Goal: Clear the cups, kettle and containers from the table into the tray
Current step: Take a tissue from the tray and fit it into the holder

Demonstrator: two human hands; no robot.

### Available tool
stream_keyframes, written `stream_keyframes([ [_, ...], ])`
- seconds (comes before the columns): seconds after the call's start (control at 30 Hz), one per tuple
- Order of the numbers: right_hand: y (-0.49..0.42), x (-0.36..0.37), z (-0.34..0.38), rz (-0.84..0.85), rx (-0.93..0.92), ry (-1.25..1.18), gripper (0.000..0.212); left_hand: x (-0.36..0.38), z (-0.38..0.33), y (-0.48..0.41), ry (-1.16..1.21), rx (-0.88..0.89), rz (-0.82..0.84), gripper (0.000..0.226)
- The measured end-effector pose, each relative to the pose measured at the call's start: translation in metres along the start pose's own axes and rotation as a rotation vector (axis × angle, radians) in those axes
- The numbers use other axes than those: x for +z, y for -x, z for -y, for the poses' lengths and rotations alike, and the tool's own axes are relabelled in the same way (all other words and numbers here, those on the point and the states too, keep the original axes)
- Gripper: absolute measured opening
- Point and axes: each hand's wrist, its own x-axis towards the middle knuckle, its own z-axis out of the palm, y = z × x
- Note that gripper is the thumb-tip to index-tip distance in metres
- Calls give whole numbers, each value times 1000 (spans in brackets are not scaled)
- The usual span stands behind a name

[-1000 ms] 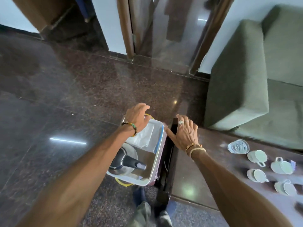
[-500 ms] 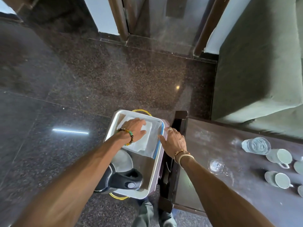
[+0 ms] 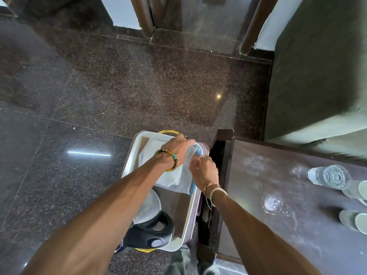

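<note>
Your left hand (image 3: 176, 149) and right hand (image 3: 204, 171) both grip the clear container (image 3: 170, 175) at the tray's (image 3: 129, 167) 12 o'clock end, likely seating it flat so the cups (image 3: 355, 221) at 3 o'clock can fit.

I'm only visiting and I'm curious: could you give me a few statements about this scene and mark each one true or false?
1. The kettle is in the tray. True.
2. The left hand and the right hand both hold the clear container. True.
3. The table has no cups on it. False: cups and a glass stand on it.
4. The tray rests on the sofa. False: it is beside the table's end, over the floor.
</note>
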Motion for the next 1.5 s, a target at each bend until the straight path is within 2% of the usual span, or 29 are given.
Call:
stream_keyframes([
  [0.1,11,2,-10,-15,-305,84,22,-4,-2,0,-48,38,46,67],
  [0.17,15,2,-12,-41,-417,116,20,-7,-2,2,-71,53,51,64],
  [0.3,21,-1,-8,-134,-515,132,16,-10,4,13,-69,64,-6,32],
  [0.43,33,-11,0,-342,-495,-19,35,-17,24,27,105,24,-60,31],
  [0.47,35,-14,1,-335,-474,-49,42,-21,30,30,128,20,-86,28],
  [0.53,39,-25,9,-159,-406,-53,52,-33,42,39,158,11,-122,24],
  [0.6,43,-33,23,43,-390,49,35,-47,50,52,207,8,-157,24],
  [0.63,45,-35,30,84,-422,85,25,-53,54,58,250,7,-189,27],
  [0.73,60,-42,56,86,-406,-35,21,-75,55,78,424,-72,-312,43],
  [0.83,67,-47,80,43,-334,-247,17,-90,44,89,649,-278,-500,35],
  [0.9,70,-53,93,-12,-326,-301,16,-102,30,97,1069,-406,-570,27],
  [0.93,72,-56,98,-33,-343,-299,17,-108,24,101,1313,-458,-536,18],
  [0.97,74,-60,101,-57,-374,-278,19,-114,18,105,1482,-482,-496,8],
  [1.0,76,-63,105,-85,-412,-247,21,-119,12,109,1532,-488,-479,9],
  [1.07,78,-70,108,-152,-500,-159,27,-123,7,116,1410,-445,-520,16],
  [1.13,78,-78,108,-216,-595,-2,32,-123,9,124,1119,-356,-556,53],
  [1.2,77,-85,105,-265,-685,144,33,-119,11,130,757,-195,-527,69],
  [1.27,77,-90,102,-332,-751,221,30,-115,7,134,451,-35,-465,59],
  [1.3,78,-92,101,-364,-771,239,27,-114,4,137,392,-23,-416,49],
  [1.37,79,-96,102,-379,-755,297,24,-112,-7,144,440,-73,-301,34],
  [1.4,79,-97,101,-365,-726,329,28,-109,-10,145,480,-89,-264,34],
  [1.5,77,-102,97,-307,-674,266,34,-101,-15,146,423,-92,-290,36],
])
